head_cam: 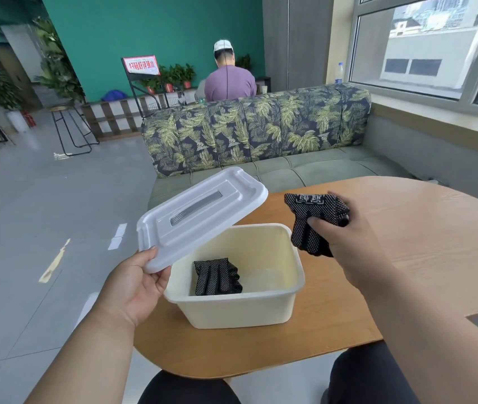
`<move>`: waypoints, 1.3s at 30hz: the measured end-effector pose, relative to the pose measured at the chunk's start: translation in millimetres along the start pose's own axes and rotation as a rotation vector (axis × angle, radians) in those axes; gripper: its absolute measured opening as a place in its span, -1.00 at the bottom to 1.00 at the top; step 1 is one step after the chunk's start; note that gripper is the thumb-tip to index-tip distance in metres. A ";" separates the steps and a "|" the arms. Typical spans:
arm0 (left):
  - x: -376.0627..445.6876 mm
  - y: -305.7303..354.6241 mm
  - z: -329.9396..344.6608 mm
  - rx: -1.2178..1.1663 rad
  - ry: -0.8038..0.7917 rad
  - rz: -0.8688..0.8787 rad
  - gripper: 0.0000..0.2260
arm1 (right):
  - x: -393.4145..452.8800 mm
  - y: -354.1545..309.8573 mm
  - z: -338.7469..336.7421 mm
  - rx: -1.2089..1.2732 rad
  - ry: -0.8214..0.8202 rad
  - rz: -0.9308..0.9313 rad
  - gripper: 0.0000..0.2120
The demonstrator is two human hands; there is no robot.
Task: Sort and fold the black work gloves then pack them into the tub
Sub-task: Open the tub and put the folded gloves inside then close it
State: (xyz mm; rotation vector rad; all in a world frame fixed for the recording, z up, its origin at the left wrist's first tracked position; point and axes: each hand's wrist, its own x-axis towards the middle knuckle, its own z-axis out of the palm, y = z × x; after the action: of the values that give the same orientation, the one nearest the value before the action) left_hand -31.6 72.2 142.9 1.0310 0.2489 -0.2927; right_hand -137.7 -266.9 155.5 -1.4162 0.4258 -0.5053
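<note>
Left hand grips the white lid by its near corner, raised and tilted above the tub — right hand clamps folded gloves above the table; another folded pair lies inside.

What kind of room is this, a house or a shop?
Probably neither: it looks like a lounge or café corner in an office building. A leaf-print booth sofa faces the wooden table, potted plants line a divider, and a signboard stands nearby.

single head-worn wide-angle view, looking forward and down, close above the surface, room stretching beyond
</note>
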 end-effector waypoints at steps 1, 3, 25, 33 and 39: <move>-0.8 0.2 0.0 -0.002 -0.003 0.002 -0.67 | -0.7 -5.2 8.2 0.021 -0.041 0.002 -0.49; -2.9 2.1 -1.1 -0.003 0.000 0.007 -0.69 | -0.2 -11.0 27.9 0.018 -0.127 0.053 -0.55; -5.5 7.7 17.2 -0.097 -0.053 -0.040 -0.84 | 29.3 41.0 128.2 -0.567 -0.235 0.645 -0.91; 8.3 -8.3 21.2 -0.067 -0.052 -0.133 -0.85 | 55.5 79.4 132.0 -0.867 -0.442 0.532 -0.77; 14.9 -13.8 25.9 -0.047 -0.076 -0.160 -0.85 | 43.6 63.6 131.3 -0.860 -0.374 0.586 -0.86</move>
State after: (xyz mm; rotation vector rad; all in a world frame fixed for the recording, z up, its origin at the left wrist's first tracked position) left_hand -20.8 41.2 139.5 0.9528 0.2693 -0.4679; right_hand -22.9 -178.9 107.8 -2.0365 0.7639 0.4850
